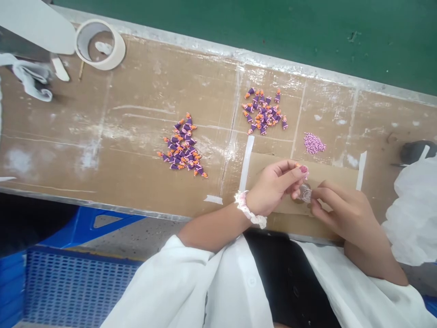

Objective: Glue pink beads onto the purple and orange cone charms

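My left hand (275,187) is curled, its fingertips pinching a small orange-tipped piece (297,165) and touching a tiny clear object (306,193). My right hand (341,210) meets it from the right, fingers pinched on the same clear object. Both hover over a taped cardboard patch (324,175) at the near table edge. A pile of small purple-and-orange figures (183,148) lies to the left, a second pile (263,111) further back. A small heap of pink beads (314,143) sits just beyond my hands.
A roll of masking tape (100,43) stands at the far left, beside white scraps (32,79). A white plastic bag (414,209) lies at the right edge. A blue crate (71,278) sits on the floor below the table. A green surface (273,27) runs behind.
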